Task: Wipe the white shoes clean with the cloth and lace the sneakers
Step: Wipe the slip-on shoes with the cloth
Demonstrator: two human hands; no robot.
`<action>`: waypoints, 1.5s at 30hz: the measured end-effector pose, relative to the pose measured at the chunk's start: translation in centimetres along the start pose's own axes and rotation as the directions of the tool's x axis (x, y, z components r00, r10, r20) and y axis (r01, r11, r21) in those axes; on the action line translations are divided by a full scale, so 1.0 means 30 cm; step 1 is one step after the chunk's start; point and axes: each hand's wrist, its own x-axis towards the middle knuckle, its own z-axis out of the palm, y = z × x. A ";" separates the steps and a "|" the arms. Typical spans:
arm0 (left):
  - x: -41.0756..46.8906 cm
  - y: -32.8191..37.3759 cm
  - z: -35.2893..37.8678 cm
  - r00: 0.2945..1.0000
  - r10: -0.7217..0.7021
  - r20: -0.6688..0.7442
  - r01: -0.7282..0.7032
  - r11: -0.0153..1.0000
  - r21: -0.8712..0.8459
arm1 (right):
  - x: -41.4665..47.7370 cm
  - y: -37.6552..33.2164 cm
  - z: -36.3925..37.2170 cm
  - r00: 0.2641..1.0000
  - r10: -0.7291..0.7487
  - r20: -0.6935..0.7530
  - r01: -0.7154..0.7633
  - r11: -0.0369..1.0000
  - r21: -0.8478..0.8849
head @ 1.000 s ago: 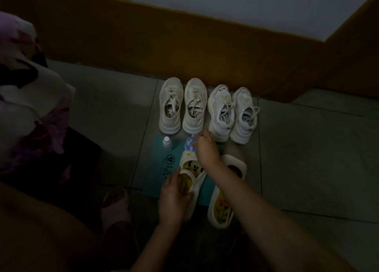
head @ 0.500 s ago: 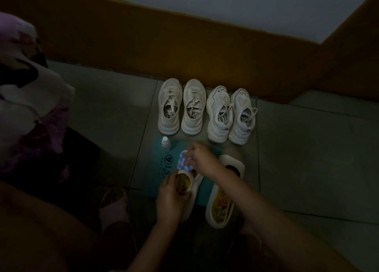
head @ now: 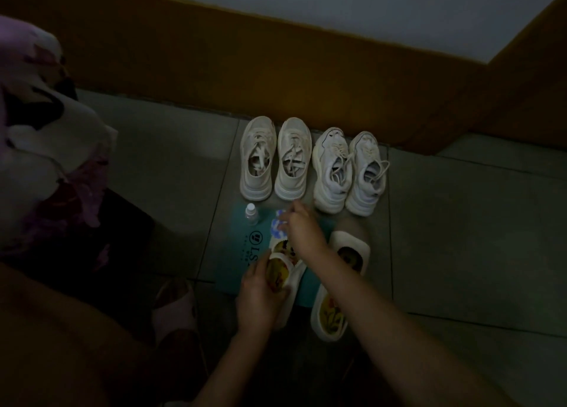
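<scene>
— What has moved?
— The right hand (head: 303, 233) has slid the cloth (head: 277, 227) a little forward, toward the toe of the shoe (head: 296, 280). Its fingers pinch the bunched cloth.
— And the other hand?
— The left hand (head: 260, 299) grips the heel end, fingers curled round it. The shoe lies on a teal mat (head: 239, 253), near a small bottle (head: 251, 214).
— Around it?
— The second shoe (head: 349, 244) sits at the mat's right edge. Beyond, beige sneakers (head: 257, 158) and white sneakers (head: 333, 173) stand side by side near the wall (head: 276, 78).
</scene>
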 end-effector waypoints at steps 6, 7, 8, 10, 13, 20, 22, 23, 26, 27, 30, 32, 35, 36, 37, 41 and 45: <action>0.001 -0.003 0.002 1.000 0.002 -0.001 -0.002 1.000 -0.019 | -0.027 0.026 -0.025 0.985 -0.070 0.161 0.082 0.994 -0.073; 0.002 -0.005 0.003 1.000 -0.007 0.000 0.007 1.000 -0.020 | -0.041 0.023 -0.048 0.975 -0.101 0.198 0.120 0.989 -0.090; 0.002 -0.005 0.004 1.000 -0.012 0.001 0.012 1.000 -0.018 | -0.046 0.028 -0.069 0.964 -0.130 0.231 0.156 0.983 -0.098; 0.001 -0.007 0.004 1.000 -0.013 0.004 0.013 1.000 -0.009 | -0.042 0.036 -0.105 0.947 -0.155 0.281 0.177 0.983 -0.056; -0.002 -0.010 0.003 1.000 -0.005 0.006 0.005 1.000 -0.007 | -0.007 0.017 -0.146 0.985 -0.084 0.153 0.071 0.993 0.093; 0.000 -0.014 0.000 1.000 -0.002 0.010 0.002 1.000 -0.013 | 0.049 0.032 -0.043 0.992 0.019 -0.127 -0.006 0.995 0.100; 0.001 -0.016 0.001 1.000 0.007 0.008 -0.007 1.000 -0.016 | 0.029 0.047 -0.025 0.989 0.031 -0.144 -0.014 0.992 0.122; 0.001 -0.016 0.001 1.000 0.011 0.007 -0.010 1.000 -0.018 | 0.010 0.044 -0.027 0.991 0.033 -0.129 -0.017 0.992 0.123; 0.000 -0.016 0.000 1.000 0.007 0.005 -0.007 1.000 -0.022 | -0.051 0.046 -0.028 0.999 -0.021 -0.046 0.024 0.997 0.067; 0.000 -0.017 0.001 1.000 0.006 0.004 -0.006 1.000 -0.027 | -0.065 0.051 -0.033 1.000 -0.011 -0.017 0.012 0.998 0.060; 0.001 -0.019 0.003 1.000 -0.003 0.003 0.003 0.999 -0.032 | -0.094 0.058 -0.082 0.995 0.046 0.085 -0.059 0.986 0.156; -0.001 -0.017 0.003 1.000 -0.007 0.003 0.007 1.000 -0.011 | -0.100 0.050 -0.129 0.992 0.037 0.124 -0.055 0.988 0.146; -0.004 -0.014 0.003 1.000 0.015 -0.005 -0.015 1.000 0.007 | -0.077 0.024 -0.175 0.997 0.011 -0.082 0.000 0.991 0.136; -0.006 -0.013 0.003 1.000 0.020 -0.006 -0.020 1.000 0.012 | -0.054 0.014 -0.171 0.989 0.011 -0.148 0.005 0.994 0.108; -0.006 -0.012 0.003 1.000 0.020 -0.004 -0.020 1.000 0.015 | -0.031 0.000 -0.160 0.986 0.025 -0.168 -0.008 0.995 0.099; -0.007 -0.008 -0.001 1.000 0.009 0.007 -0.009 1.000 0.017 | 0.039 -0.031 -0.044 0.989 0.092 -0.113 -0.087 0.995 0.049; -0.001 -0.010 0.000 1.000 0.002 0.006 -0.002 1.000 0.023 | 0.003 -0.044 0.010 0.998 0.040 -0.048 -0.043 0.997 -0.065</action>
